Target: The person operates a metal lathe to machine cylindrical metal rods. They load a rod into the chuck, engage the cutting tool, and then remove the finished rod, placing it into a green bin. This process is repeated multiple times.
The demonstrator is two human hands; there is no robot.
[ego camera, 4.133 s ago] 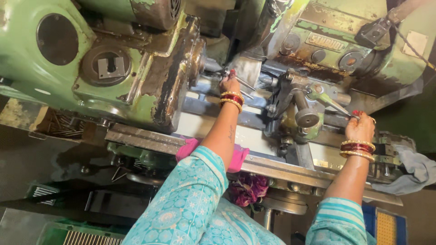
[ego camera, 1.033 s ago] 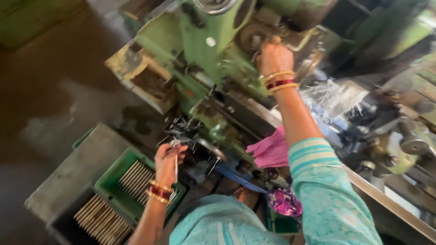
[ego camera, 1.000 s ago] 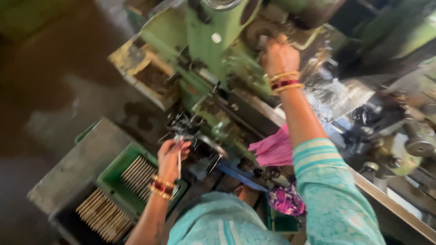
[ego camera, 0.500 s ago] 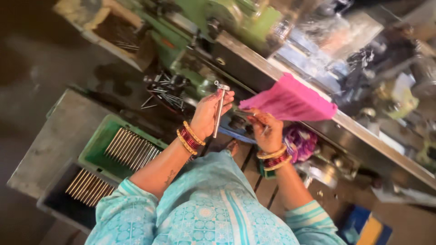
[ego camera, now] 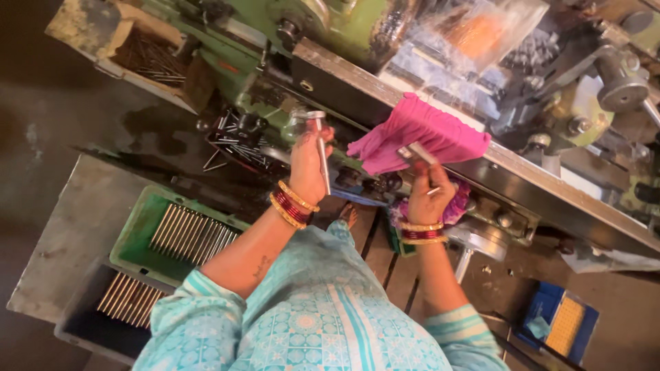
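The left hand, ringed at the wrist by gold and red bangles, is closed around a slim grey metal rod with a wider silvery head, held nearly upright with the head uppermost, in front of the dark lower body of the worn green metalworking machine. The right hand, also wearing bangles, is raised just beside a crumpled bright pink cloth that hangs over the machine's long steel rail; its fingers pinch a small, short metal piece, though blur makes it hard to say exactly what that piece is or whether it touches the cloth. The two hands are near each other but apart, with the rod to the left of the cloth. Below the left forearm, on the floor, a green plastic crate holds a row of thin metal rods laid side by side, and just beside it a dark tray holds more of the same. A heap of loose dark rods lies against the machine's base, near the left hand. At the lower right a blue box with a yellow grid-like inside rests on the floor, well apart from both hands. The person's patterned turquoise sleeves fill the bottom of the view.
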